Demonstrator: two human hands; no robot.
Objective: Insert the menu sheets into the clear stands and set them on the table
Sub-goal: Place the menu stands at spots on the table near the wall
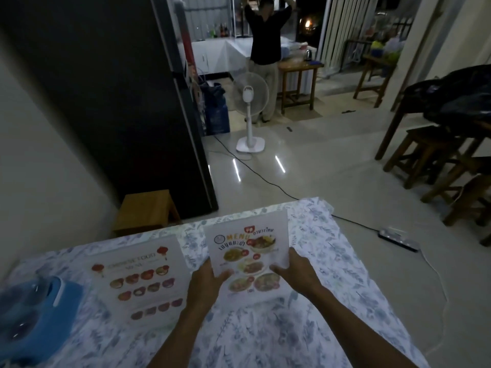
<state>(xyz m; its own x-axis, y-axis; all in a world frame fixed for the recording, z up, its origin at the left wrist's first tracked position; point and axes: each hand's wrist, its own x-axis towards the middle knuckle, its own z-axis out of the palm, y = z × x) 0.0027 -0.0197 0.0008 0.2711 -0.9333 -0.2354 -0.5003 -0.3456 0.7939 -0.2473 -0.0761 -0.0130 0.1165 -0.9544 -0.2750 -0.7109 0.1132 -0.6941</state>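
Hands grip a colourful printed Thai food menu sheet (248, 251) above a table (345, 282) covered in a white cloth with a blue floral print. The left hand (206, 281) is clamped on the sheet's lower left edge, thumb on top, while the right hand (295, 272) is clamped on its lower right edge. The sheet's lower part appears to sit behind clear plastic, though the picture does not show a stand plainly. Just beside it to the left, a second white menu sheet with rows of red dishes and lanterns (140, 280) lies on the cloth. A blurred blue object with a white handle (37, 312) sits at the table's left edge. Beyond the table, a white pedestal fan (249, 102) stands on the glossy tiled floor near a tall black refrigerator (119, 102), and a person in a black top (265, 35) stands with arms raised. Wooden stools (435, 160) stand at the right.
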